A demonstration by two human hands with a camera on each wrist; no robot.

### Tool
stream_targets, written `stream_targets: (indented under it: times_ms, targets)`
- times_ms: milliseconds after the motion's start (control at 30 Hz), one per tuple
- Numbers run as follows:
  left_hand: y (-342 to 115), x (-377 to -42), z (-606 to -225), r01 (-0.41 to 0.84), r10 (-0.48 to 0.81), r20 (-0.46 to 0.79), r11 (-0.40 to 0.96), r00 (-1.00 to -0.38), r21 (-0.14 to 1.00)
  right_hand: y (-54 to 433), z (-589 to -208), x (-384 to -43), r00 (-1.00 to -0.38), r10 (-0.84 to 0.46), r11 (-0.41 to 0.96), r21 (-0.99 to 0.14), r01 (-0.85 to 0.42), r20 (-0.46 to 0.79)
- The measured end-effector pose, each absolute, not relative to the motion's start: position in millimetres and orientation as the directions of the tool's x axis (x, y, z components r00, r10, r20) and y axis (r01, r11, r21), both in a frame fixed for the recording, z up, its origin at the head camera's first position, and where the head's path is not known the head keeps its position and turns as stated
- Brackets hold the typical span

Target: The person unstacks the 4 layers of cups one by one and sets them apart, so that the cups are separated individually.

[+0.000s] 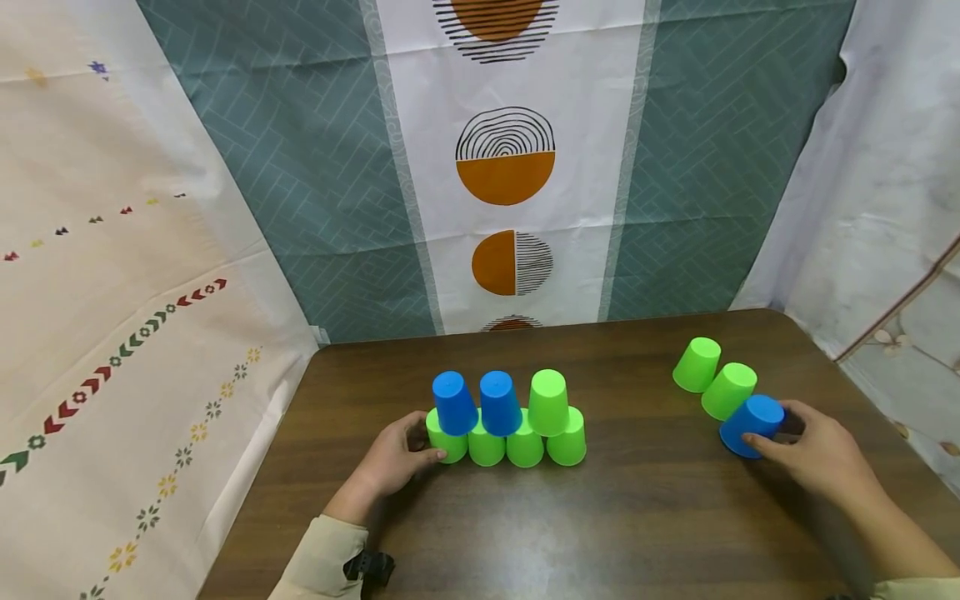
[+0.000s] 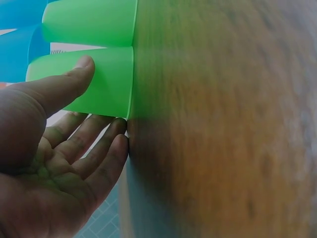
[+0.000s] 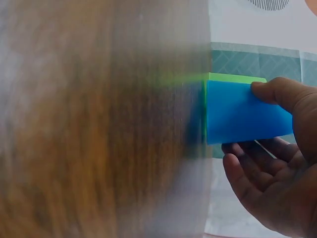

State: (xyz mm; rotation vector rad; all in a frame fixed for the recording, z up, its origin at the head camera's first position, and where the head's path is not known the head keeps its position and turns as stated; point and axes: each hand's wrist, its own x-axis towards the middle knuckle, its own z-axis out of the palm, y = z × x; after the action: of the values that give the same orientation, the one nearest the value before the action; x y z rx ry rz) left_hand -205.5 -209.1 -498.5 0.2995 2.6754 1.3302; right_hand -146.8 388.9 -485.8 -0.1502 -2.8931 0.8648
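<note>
Upside-down cups stand in two tiers at the table's middle. Below is a row of several green cups [image 1: 525, 448]; on them sit two blue cups [image 1: 454, 403] and one green cup [image 1: 549, 402]. My left hand [image 1: 400, 454] holds the leftmost bottom green cup [image 2: 106, 82], thumb across its front and fingers along its far side. To the right, my right hand [image 1: 817, 450] grips another upside-down blue cup [image 1: 752, 425] between thumb and fingers. That cup stands at the near end of a slanting line with two green cups [image 1: 729, 392], one right beside it.
A brown wooden table [image 1: 630, 517] carries all the cups. Behind it hangs a green and white patterned cloth [image 1: 517, 208]. Pale cloths border the left [image 1: 150, 333] and right sides. A dark band [image 1: 369, 567] is on the left wrist.
</note>
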Motion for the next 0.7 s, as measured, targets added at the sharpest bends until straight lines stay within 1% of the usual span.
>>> stream_targets:
  times_ms: [133,300,700]
  targets:
    - [-209.4,-206.1,-498.9,0.134,0.253,-0.025,0.592,-0.967,0.795,389.4,-486.8,-146.7,-0.989,0.124,0.835,-0.548,0.057,0.086]
    - [-209.2,-206.1,-499.2,0.121,0.241,-0.033,0.596,-0.970,0.794,389.7,-487.8,-146.7,-0.988,0.119,0.835,-0.548,0.048,0.095]
    - [-208.8,-204.0,-496.1,0.141,0.259,-0.026,0.603,-0.966,0.785,391.1,-484.1,-147.7,-0.994,0.107,0.832,-0.550,0.068,0.038]
